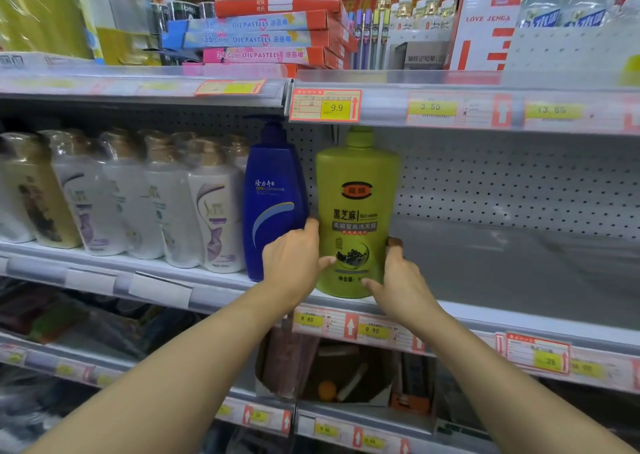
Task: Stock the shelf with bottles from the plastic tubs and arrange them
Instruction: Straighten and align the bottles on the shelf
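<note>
A tall green shampoo bottle [356,208] stands upright on the middle shelf [519,280], near its front edge. My left hand [292,263] grips its lower left side, thumb across the front label. My right hand [394,280] grips its lower right side, fingers curled round the edge. A blue pump bottle [272,204] stands just to the left, close against the green one. Further left sits a row of white and cream bottles [138,197] wrapped in clear plastic. No plastic tub is in view.
Right of the green bottle the shelf is bare back to the pegboard wall [502,183]. The upper shelf holds oil pastel boxes [263,38], a Jenga box [485,21] and water bottles [568,7]. Price-tag rails [325,105] run along the shelf edges. A lower shelf holds dark packaged goods.
</note>
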Tool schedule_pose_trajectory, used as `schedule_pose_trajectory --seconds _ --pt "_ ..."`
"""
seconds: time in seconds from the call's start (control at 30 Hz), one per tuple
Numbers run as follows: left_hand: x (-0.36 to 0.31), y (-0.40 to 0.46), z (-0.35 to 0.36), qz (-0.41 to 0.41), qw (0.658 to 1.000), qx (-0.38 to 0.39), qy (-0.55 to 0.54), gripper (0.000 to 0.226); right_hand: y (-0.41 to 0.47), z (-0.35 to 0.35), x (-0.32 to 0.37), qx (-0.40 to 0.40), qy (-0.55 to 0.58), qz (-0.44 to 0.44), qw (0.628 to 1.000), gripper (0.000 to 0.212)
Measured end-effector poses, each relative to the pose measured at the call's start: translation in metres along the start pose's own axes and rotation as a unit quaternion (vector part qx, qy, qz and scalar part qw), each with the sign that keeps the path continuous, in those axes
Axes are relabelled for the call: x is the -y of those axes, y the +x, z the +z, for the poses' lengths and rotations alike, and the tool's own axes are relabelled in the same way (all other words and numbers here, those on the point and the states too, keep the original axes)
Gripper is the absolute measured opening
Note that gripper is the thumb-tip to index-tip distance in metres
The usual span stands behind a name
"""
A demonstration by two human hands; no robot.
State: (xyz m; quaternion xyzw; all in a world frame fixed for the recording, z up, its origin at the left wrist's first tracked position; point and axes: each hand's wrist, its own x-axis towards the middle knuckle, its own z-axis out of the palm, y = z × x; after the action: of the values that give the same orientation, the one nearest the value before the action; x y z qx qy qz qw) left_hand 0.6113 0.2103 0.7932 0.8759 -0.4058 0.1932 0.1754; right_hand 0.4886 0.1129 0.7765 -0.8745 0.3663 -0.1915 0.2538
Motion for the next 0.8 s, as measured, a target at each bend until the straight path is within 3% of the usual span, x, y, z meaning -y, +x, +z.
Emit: schedule_pose_trajectory --seconds 0.17,0.3,0.67,0.8 --pt "0.004 -0.007 -0.004 0.001 1.0 -0.003 0.01 0.052 -0.008 -0.004 -0.007 0.008 -0.06 -0.035 0.998 0.064" --pt "-0.004 -0.007 -0.005 -0.019 1.0 -0.001 -0.007 0.049 -0.005 -0.008 -0.003 0.009 -0.078 -0.043 0.996 0.058" --pt "-0.009 -0.006 -0.001 -0.036 0.999 0.006 0.038 0.052 0.004 -0.005 -0.001 -0.029 -0.097 -0.042 0.994 0.056" --pt "0.006 -0.013 -0.005 -0.055 0.997 0.013 0.048 0.05 -0.007 -0.007 0.0 -0.08 -0.088 -0.057 0.991 0.054"
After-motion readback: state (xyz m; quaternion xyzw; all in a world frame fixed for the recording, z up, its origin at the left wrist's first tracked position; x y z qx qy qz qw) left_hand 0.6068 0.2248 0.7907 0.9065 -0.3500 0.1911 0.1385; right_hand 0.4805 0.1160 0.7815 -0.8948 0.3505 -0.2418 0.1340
